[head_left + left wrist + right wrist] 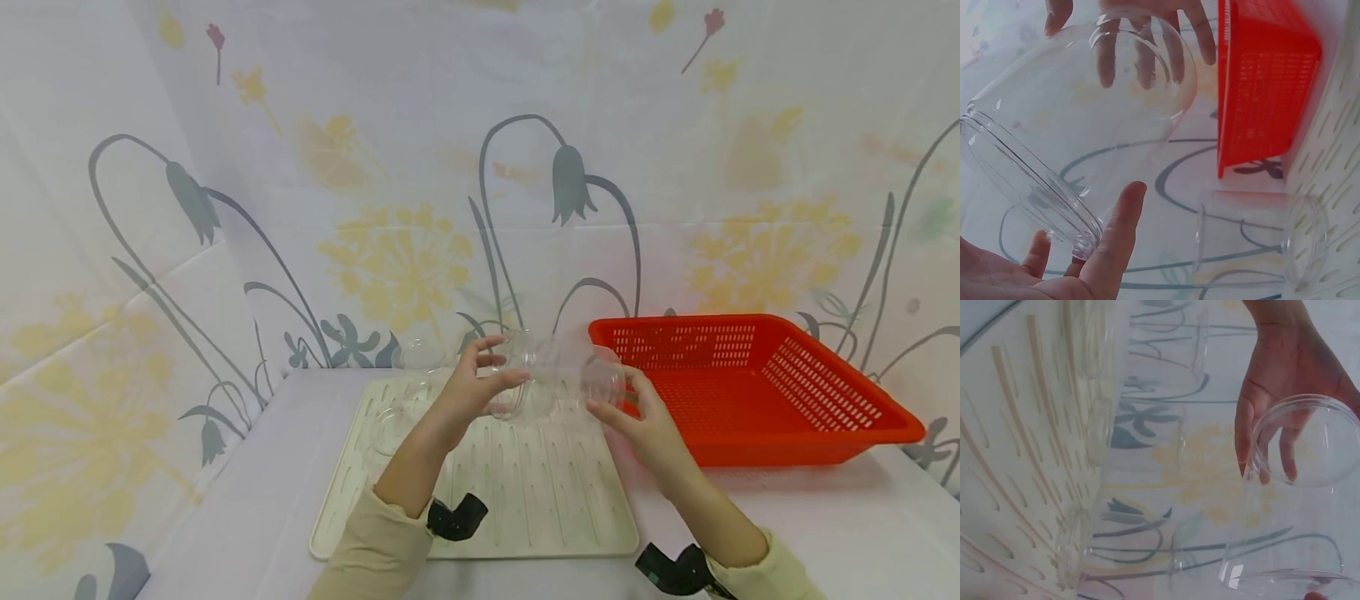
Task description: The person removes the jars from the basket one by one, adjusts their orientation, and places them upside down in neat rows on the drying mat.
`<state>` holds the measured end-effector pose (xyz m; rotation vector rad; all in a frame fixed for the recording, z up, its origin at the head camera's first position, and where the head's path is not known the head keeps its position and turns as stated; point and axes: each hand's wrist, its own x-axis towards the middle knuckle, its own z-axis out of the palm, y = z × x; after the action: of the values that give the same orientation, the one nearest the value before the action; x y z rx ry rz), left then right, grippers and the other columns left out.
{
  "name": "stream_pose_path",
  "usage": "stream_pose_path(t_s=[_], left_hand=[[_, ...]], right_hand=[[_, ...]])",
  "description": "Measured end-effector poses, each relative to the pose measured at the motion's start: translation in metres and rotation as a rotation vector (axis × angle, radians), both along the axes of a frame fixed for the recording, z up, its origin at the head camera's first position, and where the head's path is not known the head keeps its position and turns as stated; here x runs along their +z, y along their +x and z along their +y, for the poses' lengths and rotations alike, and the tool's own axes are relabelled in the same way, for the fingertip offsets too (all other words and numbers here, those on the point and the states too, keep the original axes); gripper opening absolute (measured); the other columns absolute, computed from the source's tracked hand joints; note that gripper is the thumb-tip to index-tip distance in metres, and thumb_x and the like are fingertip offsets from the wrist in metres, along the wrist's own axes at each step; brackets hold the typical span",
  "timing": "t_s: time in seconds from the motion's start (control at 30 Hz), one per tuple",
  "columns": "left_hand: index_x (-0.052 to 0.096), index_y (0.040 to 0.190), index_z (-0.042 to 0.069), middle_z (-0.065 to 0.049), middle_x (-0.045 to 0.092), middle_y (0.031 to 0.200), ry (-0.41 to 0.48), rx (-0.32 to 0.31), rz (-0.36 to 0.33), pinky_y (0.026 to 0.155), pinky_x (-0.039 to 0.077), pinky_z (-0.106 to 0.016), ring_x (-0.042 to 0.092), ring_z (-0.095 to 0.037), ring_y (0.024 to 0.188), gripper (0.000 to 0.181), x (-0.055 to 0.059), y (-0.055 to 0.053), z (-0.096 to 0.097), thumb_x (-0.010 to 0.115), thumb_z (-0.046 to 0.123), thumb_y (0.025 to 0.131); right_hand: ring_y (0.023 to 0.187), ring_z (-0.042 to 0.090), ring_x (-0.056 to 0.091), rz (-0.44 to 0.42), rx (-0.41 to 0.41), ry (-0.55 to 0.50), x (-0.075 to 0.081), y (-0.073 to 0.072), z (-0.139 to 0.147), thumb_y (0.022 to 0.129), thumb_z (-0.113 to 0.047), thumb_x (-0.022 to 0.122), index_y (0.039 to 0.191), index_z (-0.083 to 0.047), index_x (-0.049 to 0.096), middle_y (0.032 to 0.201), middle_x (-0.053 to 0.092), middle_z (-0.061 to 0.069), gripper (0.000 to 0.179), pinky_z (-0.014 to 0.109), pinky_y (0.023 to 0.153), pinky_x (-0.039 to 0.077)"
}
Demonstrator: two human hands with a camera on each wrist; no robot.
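Note:
Both hands hold a clear jar [553, 387] on its side above the cream ridged tray [540, 508]. My left hand [468, 392] grips it around the rim end, thumb in front and fingers behind. At the base end, my right hand [641, 417] has its thumb on the near side and its fingers on the far side. The left wrist view shows the jar's ridged rim [1035, 181] by the left thumb and the right fingers [1144, 59] spread at the rounded base. Nothing shows inside the jar.
Other clear vessels stand on the tray's left and back parts, among them one [390, 429] beside the left forearm and one [1241, 237] in the left wrist view. A red perforated basket [795, 450] stands to the right. Flower-printed cloth [405, 167] hangs behind.

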<state>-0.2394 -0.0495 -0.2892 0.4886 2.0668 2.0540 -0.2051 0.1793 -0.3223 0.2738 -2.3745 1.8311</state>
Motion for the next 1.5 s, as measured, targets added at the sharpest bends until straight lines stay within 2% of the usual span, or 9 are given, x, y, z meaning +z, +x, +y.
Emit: stream_pose_path(t_s=[0.17,0.33,0.43,0.67,0.73,0.9,1.07,1.27,1.5], left_hand=[[0.024,0.140,0.008,-0.021,0.030,0.133,0.005,-0.059,-0.013,0.092,0.045,-0.045,0.048,-0.035,0.116,0.069,-0.004,-0.002,-0.002,0.062,0.024,0.085],[0.024,0.136,0.002,-0.023,0.036,0.131,-0.026,-0.130,-0.028,0.095,0.043,-0.040,0.048,-0.035,0.117,0.064,-0.010,-0.003,-0.002,0.060,0.023,0.087],[0.024,0.135,0.001,-0.023,0.036,0.132,-0.035,-0.152,-0.026,0.098,0.041,-0.038,0.047,-0.034,0.118,0.064,-0.013,-0.003,-0.002,0.060,0.023,0.087],[0.020,0.140,0.004,-0.020,0.026,0.144,-0.108,-0.166,-0.041,0.105,0.028,-0.046,0.043,-0.030,0.124,0.073,-0.017,-0.001,-0.003,0.063,0.024,0.084],[0.023,0.138,0.003,-0.019,0.031,0.142,-0.138,-0.182,-0.030,0.103,0.029,-0.048,0.043,-0.030,0.122,0.070,-0.018,0.000,-0.002,0.064,0.022,0.084],[0.039,0.128,0.005,-0.009,0.049,0.130,-0.219,-0.194,0.033,0.097,0.039,-0.042,0.045,-0.026,0.119,0.058,-0.019,0.000,0.002,0.071,0.018,0.081],[0.039,0.137,0.009,-0.004,0.046,0.134,-0.246,-0.145,0.051,0.097,0.039,-0.043,0.041,-0.024,0.125,0.068,-0.018,0.001,-0.002,0.074,0.020,0.079],[0.035,0.141,0.012,-0.012,0.040,0.139,-0.124,-0.069,0.083,0.100,0.036,-0.049,0.038,-0.029,0.128,0.068,-0.014,0.000,-0.016,0.070,0.015,0.083],[0.034,0.141,0.012,-0.013,0.039,0.139,-0.039,0.010,0.112,0.101,0.034,-0.049,0.037,-0.028,0.128,0.066,-0.010,0.002,-0.035,0.068,0.013,0.084]], right_hand=[[0.122,0.040,0.036,0.025,0.068,-0.072,0.000,0.000,0.000,0.091,-0.019,0.058,0.143,-0.011,0.023,0.142,0.024,0.017,0.064,0.055,0.094,0.039],[0.122,0.038,0.035,0.052,0.139,-0.130,0.006,-0.002,0.002,0.092,-0.015,0.053,0.147,-0.015,0.014,0.148,0.012,0.013,0.067,0.031,0.089,0.046],[0.124,0.036,0.035,0.061,0.136,-0.135,0.011,-0.003,0.002,0.092,-0.015,0.054,0.146,-0.013,0.013,0.146,0.017,0.015,0.068,0.021,0.086,0.045],[0.120,0.022,0.040,0.069,0.135,-0.255,0.022,-0.005,0.001,0.092,-0.012,0.056,0.143,-0.009,0.011,0.139,0.026,0.016,0.068,0.018,0.089,0.043],[0.118,0.018,0.042,0.079,0.158,-0.286,0.024,-0.006,0.001,0.092,-0.012,0.056,0.143,-0.007,0.013,0.139,0.029,0.015,0.067,0.018,0.090,0.042],[0.117,0.018,0.047,0.097,0.199,-0.179,0.026,-0.008,0.001,0.091,-0.015,0.057,0.142,-0.008,0.022,0.139,0.035,0.013,0.062,0.027,0.092,0.044],[0.116,0.025,0.047,0.145,0.203,-0.100,0.029,-0.011,0.000,0.089,-0.012,0.059,0.141,-0.011,0.026,0.135,0.040,0.011,0.062,0.032,0.089,0.046],[0.119,0.026,0.042,0.110,0.181,-0.105,0.026,-0.015,-0.002,0.087,-0.010,0.063,0.141,-0.010,0.022,0.136,0.037,0.014,0.068,0.030,0.088,0.047],[0.130,0.037,0.028,0.053,0.136,-0.027,0.010,-0.018,-0.004,0.080,-0.014,0.072,0.144,-0.009,0.015,0.143,0.028,0.016,0.086,0.058,0.100,0.030]])
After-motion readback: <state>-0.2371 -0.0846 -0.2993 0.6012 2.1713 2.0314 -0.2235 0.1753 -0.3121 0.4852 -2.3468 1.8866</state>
